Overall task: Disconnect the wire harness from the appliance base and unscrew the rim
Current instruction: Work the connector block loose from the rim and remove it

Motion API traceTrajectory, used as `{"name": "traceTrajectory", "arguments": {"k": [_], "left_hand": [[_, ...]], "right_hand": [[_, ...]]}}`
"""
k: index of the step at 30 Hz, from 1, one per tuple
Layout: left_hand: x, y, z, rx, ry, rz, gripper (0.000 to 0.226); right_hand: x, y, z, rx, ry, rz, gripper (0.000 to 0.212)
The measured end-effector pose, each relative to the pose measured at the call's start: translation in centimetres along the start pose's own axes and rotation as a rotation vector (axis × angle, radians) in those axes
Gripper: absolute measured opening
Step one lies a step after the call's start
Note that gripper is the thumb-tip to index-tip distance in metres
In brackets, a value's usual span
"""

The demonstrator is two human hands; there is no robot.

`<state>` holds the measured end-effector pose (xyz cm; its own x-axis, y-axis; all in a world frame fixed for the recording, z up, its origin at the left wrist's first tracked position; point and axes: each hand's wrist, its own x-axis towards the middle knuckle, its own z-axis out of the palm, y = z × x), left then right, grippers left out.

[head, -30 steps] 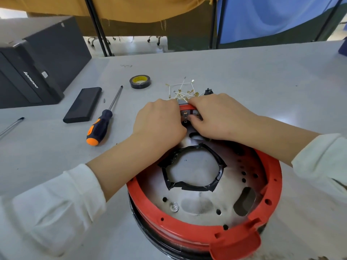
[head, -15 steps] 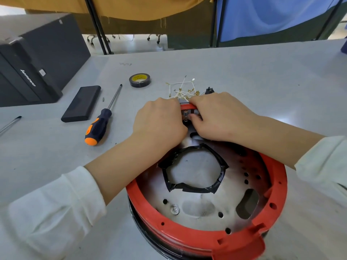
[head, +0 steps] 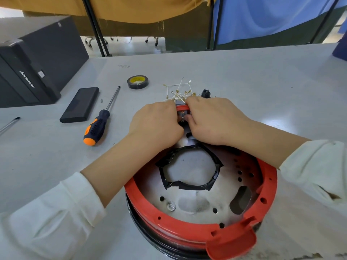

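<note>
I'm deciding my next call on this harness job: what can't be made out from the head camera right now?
- Head view: the connector on the far red rim is mostly covered by the left hand and right hand; whether it is unplugged is unclear.
- Both hands' fingertips are hidden.
- Wire harness terminals are too small to tell.

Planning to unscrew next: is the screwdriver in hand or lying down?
Lying down. The screwdriver rests flat on the table, apart from both hands.
</note>
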<state>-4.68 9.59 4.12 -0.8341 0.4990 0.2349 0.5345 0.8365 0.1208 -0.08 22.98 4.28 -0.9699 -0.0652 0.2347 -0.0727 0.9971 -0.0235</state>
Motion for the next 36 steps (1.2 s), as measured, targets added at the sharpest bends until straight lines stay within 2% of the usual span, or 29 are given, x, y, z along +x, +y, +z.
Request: {"name": "traceTrajectory", "arguments": {"k": [13, 16, 23, 27, 36], "left_hand": [[-0.1, 0.7, -0.4, 0.047, 0.003, -0.041, 0.013], [-0.2, 0.6, -0.5, 0.03, 0.01, -0.043, 0.012], [0.2, -0.8, -0.1, -0.062, -0.037, 0.066, 0.015], [0.2, -0.9, -0.1, -0.086, -0.049, 0.063, 0.016], [-0.3, 0.5, -0.5, 0.06, -0.01, -0.022, 0.014]], "right_hand": [[0.1, -0.8, -0.2, -0.098, -0.008, 0.046, 0.022], [0.0, -0.8, -0.1, -0.095, 0.001, 0.045, 0.016], [-0.2, 0.1, 0.0, -0.03, -0.013, 0.007, 0.019], [-0.2, 0.1, -0.1, -0.028, -0.012, 0.0, 0.017], [-0.2, -0.7, 0.2, -0.086, 0.031, 0.043, 0.022]]}}
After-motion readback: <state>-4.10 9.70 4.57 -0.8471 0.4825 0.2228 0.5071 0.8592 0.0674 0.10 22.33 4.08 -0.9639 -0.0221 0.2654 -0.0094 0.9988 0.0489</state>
